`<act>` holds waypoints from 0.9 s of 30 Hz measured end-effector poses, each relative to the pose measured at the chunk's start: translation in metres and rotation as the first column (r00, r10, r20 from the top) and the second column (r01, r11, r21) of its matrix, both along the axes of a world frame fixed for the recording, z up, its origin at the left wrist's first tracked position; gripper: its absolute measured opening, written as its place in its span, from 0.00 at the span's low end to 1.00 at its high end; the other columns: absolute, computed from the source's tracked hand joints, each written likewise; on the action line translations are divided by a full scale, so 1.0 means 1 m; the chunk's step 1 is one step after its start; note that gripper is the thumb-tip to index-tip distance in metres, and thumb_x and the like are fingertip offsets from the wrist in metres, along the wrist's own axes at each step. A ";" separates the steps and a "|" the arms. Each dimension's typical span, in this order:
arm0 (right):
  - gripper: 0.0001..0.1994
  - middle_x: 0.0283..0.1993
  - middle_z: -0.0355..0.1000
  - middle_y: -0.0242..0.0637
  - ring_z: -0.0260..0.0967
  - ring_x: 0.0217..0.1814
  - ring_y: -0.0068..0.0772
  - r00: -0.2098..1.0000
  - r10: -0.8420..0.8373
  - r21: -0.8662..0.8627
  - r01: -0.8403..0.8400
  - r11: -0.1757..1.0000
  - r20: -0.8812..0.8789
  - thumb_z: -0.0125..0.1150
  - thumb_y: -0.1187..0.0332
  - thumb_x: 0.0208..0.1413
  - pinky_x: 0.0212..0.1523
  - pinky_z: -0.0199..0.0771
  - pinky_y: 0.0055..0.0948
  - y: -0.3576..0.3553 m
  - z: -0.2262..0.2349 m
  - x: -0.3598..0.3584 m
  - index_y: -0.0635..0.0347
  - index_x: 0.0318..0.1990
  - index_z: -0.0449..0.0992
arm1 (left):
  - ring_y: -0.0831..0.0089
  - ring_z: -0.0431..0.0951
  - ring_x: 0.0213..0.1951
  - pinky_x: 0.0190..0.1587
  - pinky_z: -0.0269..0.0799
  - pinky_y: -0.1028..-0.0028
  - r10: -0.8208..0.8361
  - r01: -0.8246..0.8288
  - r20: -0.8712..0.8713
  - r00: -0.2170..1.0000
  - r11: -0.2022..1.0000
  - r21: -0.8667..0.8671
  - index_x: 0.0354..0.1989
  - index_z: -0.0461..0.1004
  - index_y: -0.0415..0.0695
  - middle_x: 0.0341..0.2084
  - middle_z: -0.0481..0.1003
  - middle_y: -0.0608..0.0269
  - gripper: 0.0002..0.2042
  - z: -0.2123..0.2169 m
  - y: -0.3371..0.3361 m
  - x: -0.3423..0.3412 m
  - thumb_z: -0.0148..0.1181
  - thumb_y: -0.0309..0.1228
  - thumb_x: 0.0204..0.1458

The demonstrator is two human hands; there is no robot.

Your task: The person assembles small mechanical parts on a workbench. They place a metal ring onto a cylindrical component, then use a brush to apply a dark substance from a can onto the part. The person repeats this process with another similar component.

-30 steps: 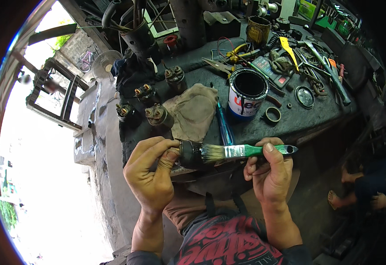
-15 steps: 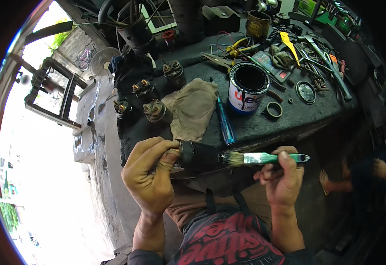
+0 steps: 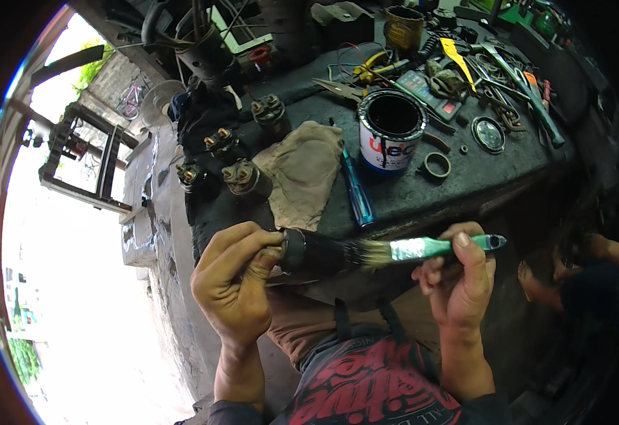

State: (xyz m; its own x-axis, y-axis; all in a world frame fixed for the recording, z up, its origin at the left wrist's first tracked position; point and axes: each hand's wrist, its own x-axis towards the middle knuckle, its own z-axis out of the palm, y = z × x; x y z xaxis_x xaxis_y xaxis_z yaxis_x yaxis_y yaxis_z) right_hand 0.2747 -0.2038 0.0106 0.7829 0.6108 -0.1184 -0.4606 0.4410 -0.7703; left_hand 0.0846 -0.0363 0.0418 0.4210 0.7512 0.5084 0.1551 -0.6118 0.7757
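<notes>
My left hand (image 3: 235, 287) grips one end of a black cylindrical part (image 3: 316, 252), held sideways just off the bench's near edge. It resembles a starter solenoid, though my fingers cover its end. In my right hand (image 3: 463, 283) is a paintbrush (image 3: 423, 248) with a green handle, pinched between thumb and fingers. Its pale bristles, dark at the tips, touch the far end of the cylinder. Beyond the brush, an open paint can (image 3: 389, 150) with black paint inside and drips on its rim stands on the bench.
Several similar black parts with copper-coloured terminals (image 3: 243, 177) stand at the bench's left, beside a tan cloth (image 3: 302, 173). A blue-handled screwdriver (image 3: 357, 195) lies by the can. Pliers (image 3: 341, 89), a ring (image 3: 437, 165), a round lid (image 3: 488, 134) and jumbled tools lie behind. Another person's leg (image 3: 543, 290) shows at right.
The brush and my right hand have shifted slightly right, the bristles still at the cylinder's end. My left hand keeps its grip. The whole view has shifted a little.
</notes>
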 end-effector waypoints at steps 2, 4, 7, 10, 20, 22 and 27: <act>0.08 0.27 0.76 0.41 0.73 0.20 0.27 0.997 0.054 0.015 -0.053 0.998 -0.055 0.60 0.66 0.71 0.19 0.77 0.30 0.004 0.000 -0.006 0.64 0.45 0.75 | 0.72 0.81 0.38 0.41 0.76 0.74 -0.018 0.018 -0.013 1.000 1.000 0.000 0.40 0.87 0.35 0.38 0.82 0.58 0.06 -0.001 -0.001 0.000 0.71 0.18 0.53; 0.08 0.27 0.76 0.40 0.73 0.20 0.28 0.997 0.076 0.005 -0.076 0.997 -0.015 0.60 0.67 0.70 0.19 0.77 0.30 0.010 -0.006 -0.010 0.64 0.45 0.75 | 0.71 0.82 0.38 0.42 0.77 0.74 -0.034 0.034 -0.001 0.999 0.999 0.024 0.40 0.87 0.35 0.38 0.82 0.57 0.06 -0.002 -0.003 0.000 0.71 0.18 0.54; 0.07 0.26 0.76 0.39 0.72 0.19 0.26 0.998 0.010 -0.071 -0.014 0.997 -0.058 0.60 0.68 0.70 0.18 0.76 0.28 0.005 -0.017 -0.004 0.63 0.44 0.75 | 0.71 0.82 0.39 0.42 0.78 0.75 -0.048 0.047 0.020 0.999 0.998 0.034 0.40 0.87 0.35 0.38 0.82 0.57 0.06 -0.002 -0.002 -0.003 0.71 0.18 0.54; 0.07 0.25 0.76 0.38 0.73 0.19 0.25 1.000 0.000 -0.101 -0.002 0.995 -0.025 0.59 0.68 0.70 0.18 0.75 0.29 -0.017 -0.027 0.011 0.62 0.43 0.75 | 0.70 0.83 0.39 0.43 0.78 0.75 -0.067 0.067 0.022 0.997 0.997 0.032 0.39 0.87 0.35 0.38 0.82 0.56 0.06 -0.002 0.002 -0.007 0.70 0.17 0.54; 0.13 0.46 0.72 0.53 0.79 0.36 0.37 0.922 0.294 0.306 -0.364 0.880 0.252 0.66 0.76 0.55 0.38 0.86 0.35 -0.027 -0.030 0.033 0.68 0.48 0.77 | 0.68 0.84 0.42 0.47 0.79 0.73 -0.174 0.180 0.084 0.981 0.981 -0.067 0.38 0.87 0.35 0.40 0.83 0.55 0.06 -0.003 0.008 -0.011 0.72 0.19 0.52; 0.13 0.47 0.72 0.53 0.79 0.36 0.37 0.909 0.317 0.298 -0.392 0.870 0.270 0.65 0.76 0.54 0.38 0.87 0.34 -0.020 -0.029 0.031 0.68 0.48 0.78 | 0.68 0.84 0.43 0.48 0.79 0.73 -0.185 0.196 0.108 0.977 0.976 -0.094 0.38 0.87 0.35 0.41 0.83 0.54 0.06 -0.004 0.008 -0.011 0.72 0.20 0.52; 0.13 0.48 0.72 0.52 0.81 0.37 0.40 0.928 0.276 0.339 -0.352 0.873 0.251 0.67 0.78 0.51 0.40 0.87 0.34 -0.004 -0.038 0.020 0.69 0.46 0.80 | 0.69 0.84 0.43 0.48 0.79 0.73 -0.204 0.223 0.151 0.967 0.968 -0.118 0.38 0.87 0.35 0.41 0.83 0.53 0.05 -0.004 0.009 -0.010 0.73 0.21 0.53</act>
State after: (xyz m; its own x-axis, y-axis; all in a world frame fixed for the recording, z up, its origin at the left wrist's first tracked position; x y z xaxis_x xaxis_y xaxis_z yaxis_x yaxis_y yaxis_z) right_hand 0.2944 -0.2082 -0.0277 0.5261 0.7971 0.2964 -0.4858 0.5677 -0.6646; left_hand 0.0748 -0.0275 0.0376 0.5126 0.7164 0.4734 -0.0805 -0.5088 0.8571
